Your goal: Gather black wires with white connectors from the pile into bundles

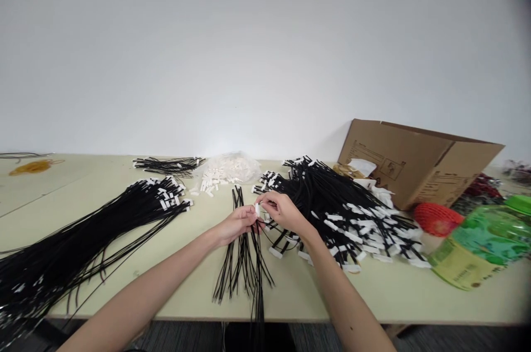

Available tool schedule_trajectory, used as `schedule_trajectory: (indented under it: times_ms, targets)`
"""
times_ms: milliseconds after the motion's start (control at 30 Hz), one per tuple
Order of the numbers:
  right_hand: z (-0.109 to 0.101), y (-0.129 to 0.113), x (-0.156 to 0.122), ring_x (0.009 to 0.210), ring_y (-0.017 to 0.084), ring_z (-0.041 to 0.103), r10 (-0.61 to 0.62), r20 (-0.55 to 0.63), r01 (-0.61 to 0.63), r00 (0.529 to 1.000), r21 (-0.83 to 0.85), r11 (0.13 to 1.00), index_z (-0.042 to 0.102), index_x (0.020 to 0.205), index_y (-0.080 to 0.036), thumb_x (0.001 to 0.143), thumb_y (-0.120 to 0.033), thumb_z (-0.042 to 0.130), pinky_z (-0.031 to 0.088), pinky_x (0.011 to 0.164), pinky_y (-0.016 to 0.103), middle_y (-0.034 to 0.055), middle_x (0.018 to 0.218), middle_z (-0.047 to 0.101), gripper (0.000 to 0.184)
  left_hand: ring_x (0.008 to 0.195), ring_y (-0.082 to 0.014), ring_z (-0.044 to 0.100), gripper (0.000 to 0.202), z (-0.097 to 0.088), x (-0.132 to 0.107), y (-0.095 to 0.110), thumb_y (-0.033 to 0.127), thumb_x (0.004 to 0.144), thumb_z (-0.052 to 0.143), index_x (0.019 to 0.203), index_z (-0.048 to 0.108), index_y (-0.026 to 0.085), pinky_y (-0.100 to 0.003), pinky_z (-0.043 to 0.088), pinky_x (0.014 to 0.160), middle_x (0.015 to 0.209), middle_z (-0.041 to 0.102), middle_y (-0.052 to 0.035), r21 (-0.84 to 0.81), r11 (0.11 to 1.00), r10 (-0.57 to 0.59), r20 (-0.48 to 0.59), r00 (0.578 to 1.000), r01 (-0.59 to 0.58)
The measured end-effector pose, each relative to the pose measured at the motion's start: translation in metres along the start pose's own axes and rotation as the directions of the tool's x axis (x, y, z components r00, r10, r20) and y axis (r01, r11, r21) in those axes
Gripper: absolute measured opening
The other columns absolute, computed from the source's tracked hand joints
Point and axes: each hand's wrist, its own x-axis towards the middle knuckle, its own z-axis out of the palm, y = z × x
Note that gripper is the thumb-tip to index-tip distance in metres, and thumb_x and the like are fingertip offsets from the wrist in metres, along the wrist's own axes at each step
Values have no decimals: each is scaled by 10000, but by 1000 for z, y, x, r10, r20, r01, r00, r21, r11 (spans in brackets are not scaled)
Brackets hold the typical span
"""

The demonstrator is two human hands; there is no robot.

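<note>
My left hand (238, 223) and my right hand (282, 211) meet over the middle of the pale green table (124, 285). Both pinch a small white connector (258, 209) at the end of a thin black cable. Under them lies a loose fan of black cables (244, 263) that hangs over the front edge. To the right is a large heap of black cables with white connectors (344, 213). A long bundle of black cables (83, 241) stretches away to the left.
A clear bag of white connectors (228, 170) and a small cable bundle (168, 164) lie at the back. A tipped cardboard box (415, 161), a red mesh net (436, 218) and a green bag (481, 241) sit right. An orange item (33, 166) is far left.
</note>
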Motion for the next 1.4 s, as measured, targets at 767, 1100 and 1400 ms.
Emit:
schedule_trajectory:
  times_ms: [767, 1100, 1400]
  targets:
    - [35, 0, -4, 896, 198, 500, -455, -48, 381, 889, -475, 794, 628, 948, -167, 823, -110, 486, 445, 790, 366, 69, 887, 635, 198, 572, -80, 515, 185, -28, 7, 7, 214, 650, 681, 693, 519, 135, -212, 424, 590, 616, 525, 16, -157, 979, 97, -208, 973, -131]
    - [33, -14, 5, 792, 156, 608, 315, -480, 75, 819, 632, 771, 558, 871, -187, 828, -319, 507, 493, 775, 377, 34, 830, 625, 147, 675, -124, 606, 92, -36, 8, 7, 203, 763, 579, 764, 512, 141, -273, 479, 702, 760, 622, -70, -144, 985, 57, -226, 972, -92]
    - [-23, 20, -4, 409, 31, 322, 527, -738, 47, 421, 598, 800, 527, 1042, -146, 771, -517, 508, 246, 384, 159, -60, 588, 444, 460, 601, -101, 582, 92, -43, 11, 5, 208, 773, 564, 750, 507, 140, -238, 471, 633, 716, 628, -57, -69, 993, 68, -325, 943, -95]
